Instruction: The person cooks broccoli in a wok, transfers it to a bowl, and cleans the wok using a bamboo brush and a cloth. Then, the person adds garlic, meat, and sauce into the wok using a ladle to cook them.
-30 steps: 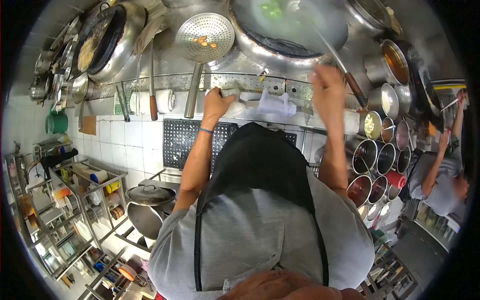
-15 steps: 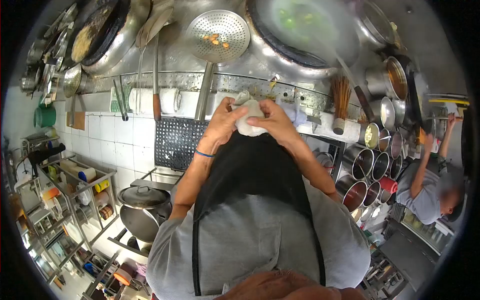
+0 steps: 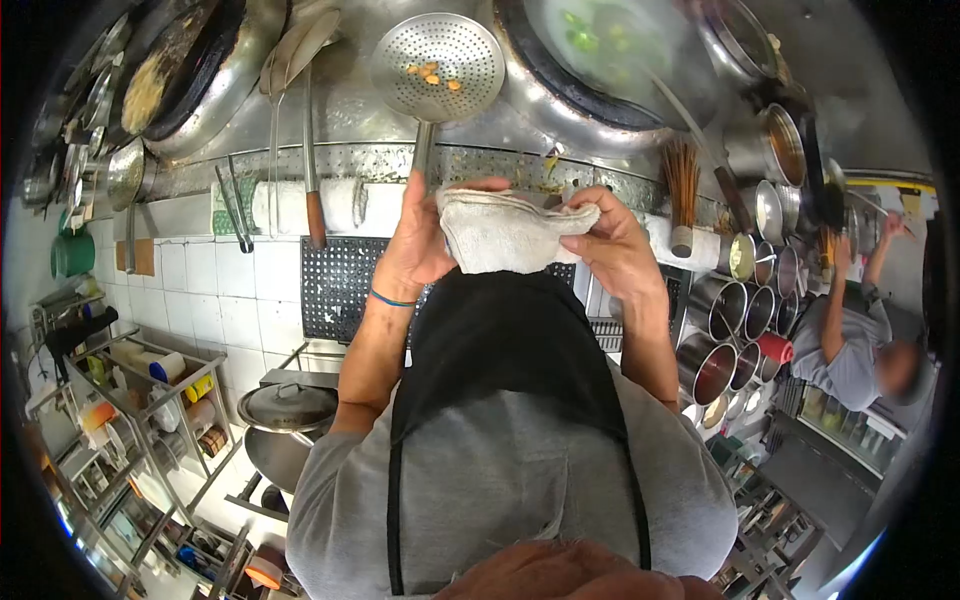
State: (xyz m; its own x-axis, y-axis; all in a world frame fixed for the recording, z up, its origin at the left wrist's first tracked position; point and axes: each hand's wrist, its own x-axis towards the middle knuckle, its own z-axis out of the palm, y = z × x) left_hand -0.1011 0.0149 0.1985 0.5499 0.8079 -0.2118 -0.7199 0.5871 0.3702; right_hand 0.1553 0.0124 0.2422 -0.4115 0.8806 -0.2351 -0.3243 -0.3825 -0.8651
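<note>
While cloth (image 3: pixel 508 232) spans both hands (image 3: pixel 622 248), a strainer (image 3: pixel 436 62) (perforated) lies ahead.

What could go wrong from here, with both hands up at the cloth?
The left hand overlaps the skimmer's handle in this view; a knock, if they are close, might spill the brown pieces.

A long-handled utensil juts from the apparently steaming wok; the right hand might catch it if it swings outward.

The white cloth could slip if the right hand's pinch loosens.
</note>
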